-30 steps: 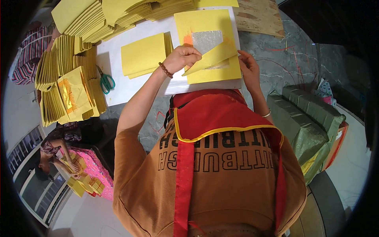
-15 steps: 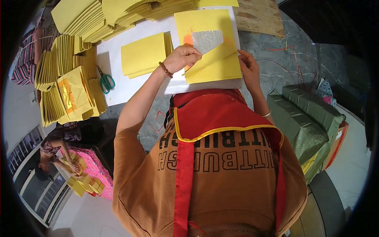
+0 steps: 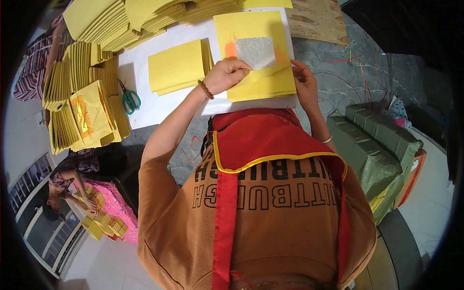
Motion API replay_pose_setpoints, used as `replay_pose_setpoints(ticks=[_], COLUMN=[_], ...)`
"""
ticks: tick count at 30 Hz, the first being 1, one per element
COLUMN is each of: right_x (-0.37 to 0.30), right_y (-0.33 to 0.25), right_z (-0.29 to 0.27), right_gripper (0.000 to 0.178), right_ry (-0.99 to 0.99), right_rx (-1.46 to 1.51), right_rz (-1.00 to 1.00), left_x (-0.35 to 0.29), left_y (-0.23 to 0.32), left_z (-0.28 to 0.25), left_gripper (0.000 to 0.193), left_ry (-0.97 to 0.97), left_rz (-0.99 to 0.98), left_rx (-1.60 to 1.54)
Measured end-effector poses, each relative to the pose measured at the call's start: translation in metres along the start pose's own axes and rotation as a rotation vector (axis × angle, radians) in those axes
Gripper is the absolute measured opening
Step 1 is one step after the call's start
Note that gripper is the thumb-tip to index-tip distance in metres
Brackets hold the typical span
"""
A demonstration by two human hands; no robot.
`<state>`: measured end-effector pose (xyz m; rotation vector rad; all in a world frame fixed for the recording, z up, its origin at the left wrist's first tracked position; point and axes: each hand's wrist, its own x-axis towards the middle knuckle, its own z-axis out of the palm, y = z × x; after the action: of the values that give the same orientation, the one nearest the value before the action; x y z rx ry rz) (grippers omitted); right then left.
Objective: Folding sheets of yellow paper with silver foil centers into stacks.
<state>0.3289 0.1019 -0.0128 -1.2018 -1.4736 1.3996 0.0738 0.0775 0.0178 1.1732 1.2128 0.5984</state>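
Note:
A stack of yellow paper sheets (image 3: 261,93) lies at the table's near edge. Its top sheet has a silver foil square (image 3: 255,52) with orange smears on both sides. My left hand (image 3: 224,77), with a beaded bracelet on the wrist, pinches the edge of a yellow sheet just below the foil. That sheet's near part is turned over in a slanting fold. My right hand (image 3: 306,86) rests along the stack's right edge, fingers loosely bent and slightly apart, fingertips by the sheet's corner. A smaller pile of folded yellow paper (image 3: 176,66) sits left of the stack.
Green-handled scissors (image 3: 131,100) lie on the white table (image 3: 140,116). Bundles of yellow paper (image 3: 96,21) crowd its far and left sides. Green wrapped packages (image 3: 365,145) stand on the floor at right. Another person (image 3: 65,181) handles yellow blocks at a pink-covered table, lower left.
My left hand has moved slightly right with the sheet's edge. The sheet now covers less of the foil square, so more silver shows. My right hand has barely shifted.

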Motion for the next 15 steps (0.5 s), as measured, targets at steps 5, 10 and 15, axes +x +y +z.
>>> replay_pose_setpoints(ticks=[5,10,15], right_x=[0.004,0.011,0.013], right_y=[-0.019,-0.010,-0.013], right_z=[-0.001,-0.004,0.008], right_gripper=[0.040,0.035,0.032], right_ry=[-0.038,-0.108,-0.033], right_rx=[-0.465,-0.544,-0.225], right_rz=[-0.287,-0.349,-0.017], left_x=[-0.012,-0.016,-0.010], left_y=[0.020,0.025,0.024], left_z=[0.014,0.019,0.002], left_gripper=[0.049,0.059,0.044], left_ry=[-0.046,-0.039,-0.139], left_rz=[0.271,0.461,0.542], left_rx=[0.295,0.828,0.728])
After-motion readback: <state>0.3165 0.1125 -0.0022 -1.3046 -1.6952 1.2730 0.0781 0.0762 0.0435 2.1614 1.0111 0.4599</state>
